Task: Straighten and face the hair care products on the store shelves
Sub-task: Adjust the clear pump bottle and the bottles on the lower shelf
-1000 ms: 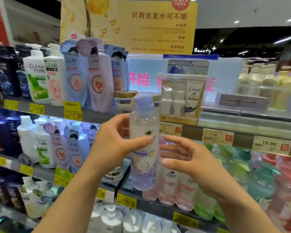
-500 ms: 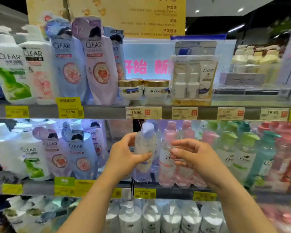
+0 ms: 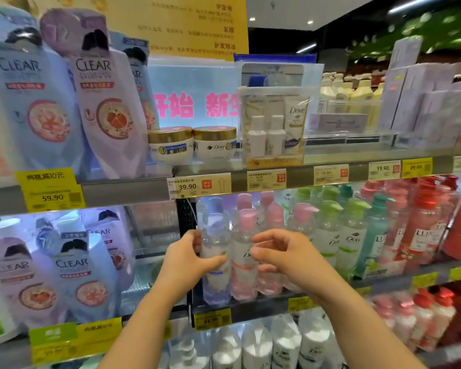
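A clear Dove pump bottle with a lilac base (image 3: pixel 216 286) stands upright at the left end of the middle shelf (image 3: pixel 250 311). My left hand (image 3: pixel 189 262) is wrapped around its left side, thumb across the front. Beside it stand pink-capped Dove bottles (image 3: pixel 244 265). My right hand (image 3: pixel 282 255) hovers in front of them with fingers curled and apart, holding nothing. Green-capped Dove bottles (image 3: pixel 353 241) follow to the right.
Red Lux bottles (image 3: pixel 421 230) fill the right end of the middle shelf. Clear shampoo bottles (image 3: pixel 107 107) stand on the top shelf left, with Dove jars (image 3: pixel 214 145) and a Dove gift pack (image 3: pixel 274 129) beside them. More Clear bottles (image 3: pixel 72 275) sit lower left. White bottles (image 3: pixel 253 347) line the bottom shelf.
The lilac bottle has gone from held up in front of the top shelf down and back onto the middle shelf. My right hand has come off it.
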